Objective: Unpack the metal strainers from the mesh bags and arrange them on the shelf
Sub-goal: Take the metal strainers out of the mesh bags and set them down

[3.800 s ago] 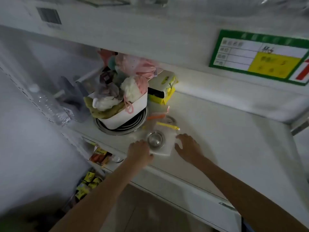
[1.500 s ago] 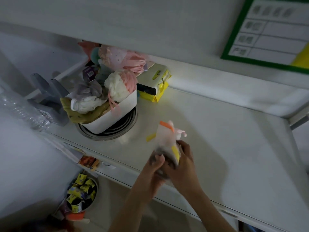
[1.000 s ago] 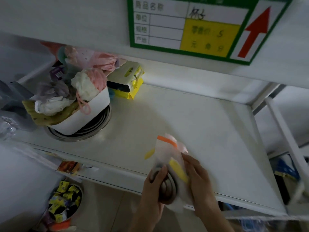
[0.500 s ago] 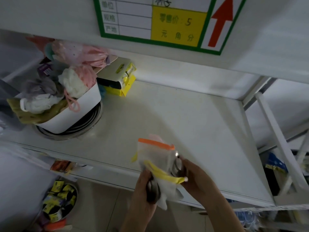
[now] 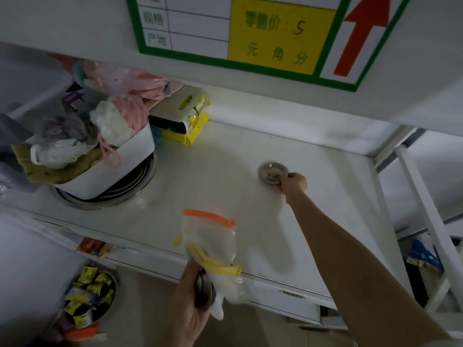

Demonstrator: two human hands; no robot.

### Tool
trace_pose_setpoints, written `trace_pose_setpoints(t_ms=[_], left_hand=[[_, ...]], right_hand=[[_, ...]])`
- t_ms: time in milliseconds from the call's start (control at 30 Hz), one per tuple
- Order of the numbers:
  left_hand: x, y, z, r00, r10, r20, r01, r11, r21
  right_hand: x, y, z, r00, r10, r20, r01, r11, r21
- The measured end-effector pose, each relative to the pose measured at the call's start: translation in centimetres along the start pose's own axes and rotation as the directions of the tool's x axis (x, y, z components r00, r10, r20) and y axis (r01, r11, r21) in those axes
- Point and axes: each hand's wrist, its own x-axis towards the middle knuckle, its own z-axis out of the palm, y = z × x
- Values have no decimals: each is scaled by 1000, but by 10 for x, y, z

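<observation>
A small round metal strainer [image 5: 271, 173] lies on the white shelf [image 5: 225, 181] toward its back right. My right hand [image 5: 293, 183] is stretched out over the shelf and pinches the strainer's near right rim. My left hand [image 5: 193, 301] is below the shelf's front edge. It grips white mesh bags [image 5: 213, 249] with orange and yellow trims, along with more metal strainers [image 5: 203, 290] pressed against the palm.
A white tub [image 5: 105, 169] heaped with bath sponges and cloths sits on stacked metal pans at the shelf's left. Yellow packets [image 5: 188, 121] lie behind it. A green price sign [image 5: 250, 33] hangs on the upper shelf edge. A white frame post [image 5: 426, 214] stands at the right.
My right hand has drawn one strainer out of the bags and carried it to the back right of the shelf. The left hand keeps hold of the bags and other strainers.
</observation>
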Motion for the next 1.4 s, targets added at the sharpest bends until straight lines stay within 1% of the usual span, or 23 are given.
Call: trace_pose_setpoints(t_ms=[100,167,233,300,333,400,433,500,533,567,633,700,767,833,900,933,967,1033,1100,1133,1200,1333,1400], left_hand=[[1,4,6,999,18,27,-18,1000,17],[5,4,4,999,16,29,-16,1000,13],[9,4,2,1000,11,24,-11,1000,20],[12,2,6,1000,19,13,-20,999,27],[13,3,10,999,33,3,-33,999,19],[13,3,21,999,53,13,-53,998,30],[14,2,26,998,60,24,-61,997,42],[19,0,32,998,66,18,-67,996,62],[22,-1,34,997,72,9,-72,992,101],[27,-4,34,997,82,6,-82,984,160],[35,-10,36,990,141,-8,-134,959,249],[42,-18,37,975,219,-42,-197,935,295],[45,-24,40,954,283,-96,-239,916,321],[44,-29,44,935,322,-148,-263,910,321],[41,-34,49,921,327,-211,-256,917,305],[40,-36,51,913,322,-251,-247,925,288],[39,-38,52,905,315,-286,-237,931,276],[38,-42,52,894,312,-322,-225,933,280],[38,-42,54,882,338,-328,-241,923,300],[37,-42,57,881,348,-320,-249,918,310],[39,-40,58,888,351,-297,-256,914,315],[43,-41,60,885,366,-288,-248,894,373],[46,-42,58,892,347,-289,-224,896,384]], right_hand=[[5,2,5,992,-94,-80,83,988,-129],[4,4,8,989,-111,-93,97,985,-143],[1,7,8,993,-59,-107,51,995,-83],[-9,8,6,990,-9,-137,11,1000,16],[-19,9,2,992,6,-126,4,997,72],[-53,12,-10,999,-3,-45,13,974,228],[-77,15,-19,999,-7,51,-10,948,319],[-129,20,-40,952,-55,303,-79,908,412],[-150,24,-49,916,-83,393,-100,901,423],[-168,27,-57,892,-111,439,-101,896,432],[-195,32,-67,891,-188,413,-18,895,446],[-217,35,-75,891,-290,349,123,895,428],[-236,35,-81,845,-413,339,268,876,400],[-248,39,-83,790,-489,369,390,866,312],[-252,46,-81,769,-523,369,497,851,171],[-254,50,-79,760,-553,342,554,826,104],[-255,53,-78,733,-604,312,624,780,43],[-254,57,-75,632,-720,288,763,643,-69],[-251,60,-74,555,-770,314,828,549,-118],[-249,60,-73,547,-771,328,833,541,-118],[-244,61,-71,567,-751,338,816,567,-107],[-229,66,-63,673,-656,342,713,698,-65],[-223,65,-62,702,-599,384,663,747,-46]])
